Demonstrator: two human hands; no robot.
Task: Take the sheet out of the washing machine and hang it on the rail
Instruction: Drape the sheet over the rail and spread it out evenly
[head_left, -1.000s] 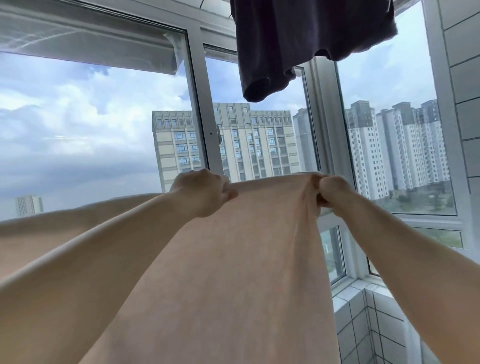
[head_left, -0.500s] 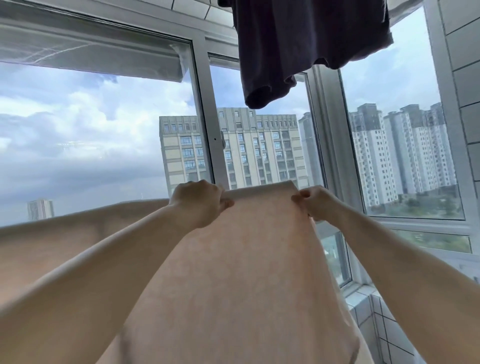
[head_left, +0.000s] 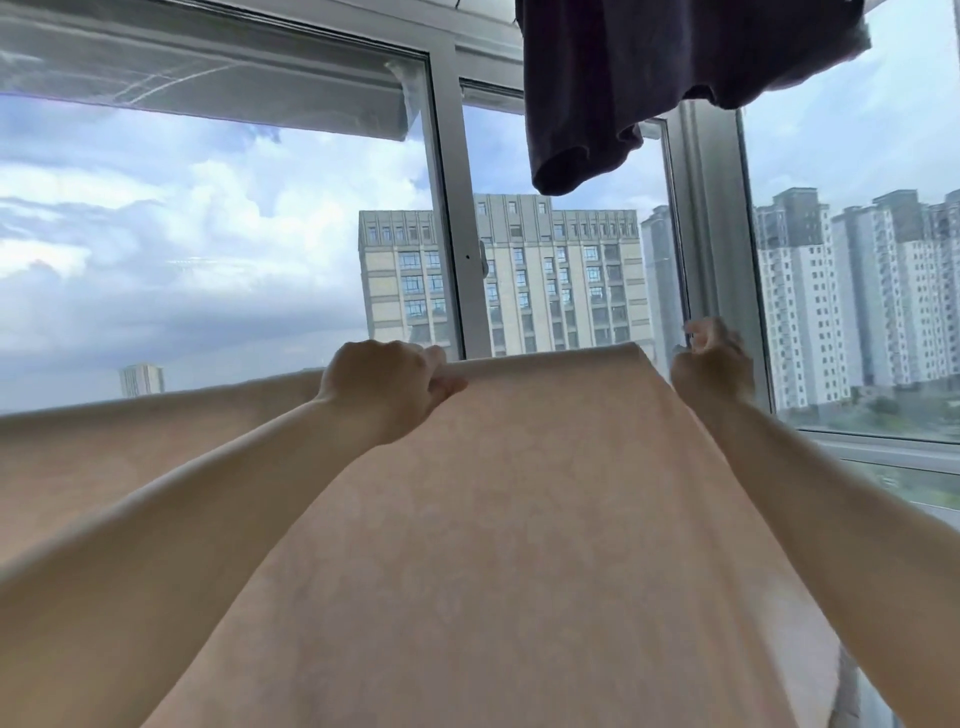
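The sheet (head_left: 519, 519) is held up by its top edge, which is gripped in the curled fingers of the left hand (head_left: 384, 387). The right hand (head_left: 711, 364) is seen just beside the sheet's right corner, fingers curled; whether cloth is held there cannot be told. A dark garment (head_left: 649, 67) is hung above the hands.

grey-framed windows (head_left: 449, 218), cloudy daylight, tower blocks (head_left: 556, 275) outside.
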